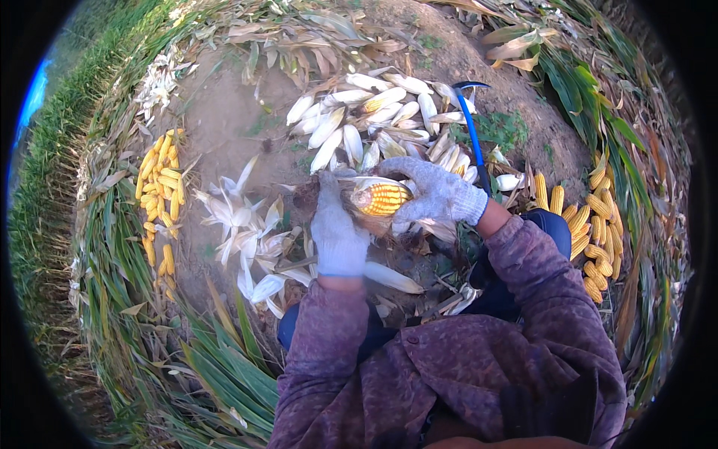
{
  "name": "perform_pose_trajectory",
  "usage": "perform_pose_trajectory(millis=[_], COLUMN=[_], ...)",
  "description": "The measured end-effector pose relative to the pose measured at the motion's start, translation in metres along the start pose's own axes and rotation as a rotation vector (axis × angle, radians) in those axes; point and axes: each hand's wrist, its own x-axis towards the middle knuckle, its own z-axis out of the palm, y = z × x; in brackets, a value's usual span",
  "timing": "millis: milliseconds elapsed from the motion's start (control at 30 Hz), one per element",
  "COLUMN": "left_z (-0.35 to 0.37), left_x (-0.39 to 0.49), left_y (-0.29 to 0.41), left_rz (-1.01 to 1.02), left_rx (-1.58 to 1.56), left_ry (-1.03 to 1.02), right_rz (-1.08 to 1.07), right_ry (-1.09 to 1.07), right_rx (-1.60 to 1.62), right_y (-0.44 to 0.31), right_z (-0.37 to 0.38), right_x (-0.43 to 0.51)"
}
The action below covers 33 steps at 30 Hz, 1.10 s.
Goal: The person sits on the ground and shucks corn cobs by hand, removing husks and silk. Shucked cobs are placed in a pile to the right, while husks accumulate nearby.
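Observation:
A half-husked corn cob (385, 198) lies between my gloved hands, its yellow kernels bare and its silk end facing left. My right hand (429, 193), in a pale knitted glove, grips it from the right, with pale husk still around that end. At the cob's left, my left hand (338, 224) closes on a peeled-back strip of husk (362, 181); its fingertips are partly hidden. Just beyond both hands sits a pile of unhusked ears (359, 120) in whitish husks, a few showing kernels. Stripped husks (249, 230) lie to the left of my left hand.
A blue-handled tool with a dark curved blade (474, 132) rests beside the pile. Bare yellow cobs lie in one heap at the left (162, 185) and another at the right (603, 230), near my knee. Cut corn stalks (230, 370) ring the bare soil (224, 123).

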Motion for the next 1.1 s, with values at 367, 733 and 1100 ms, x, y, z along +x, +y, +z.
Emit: perform_pose_trajectory(millis=[367,733,1100], left_z=[-0.013,-0.024,-0.011], left_x=[0.008,-0.003,-0.003], left_y=[-0.009,0.084,0.006], left_rz=[-0.049,0.328,0.721], left_rx=[-0.207,0.003,1.109], left_ry=[-0.115,0.161,-0.411], right_rz=[0.205,0.282,0.248], right_ry=[0.230,0.677,0.221], right_rx=[0.668,1.650,0.157], right_y=[0.013,0.055,-0.019], right_z=[0.047,-0.008,0.016], right_x=[0.000,0.007,-0.001])
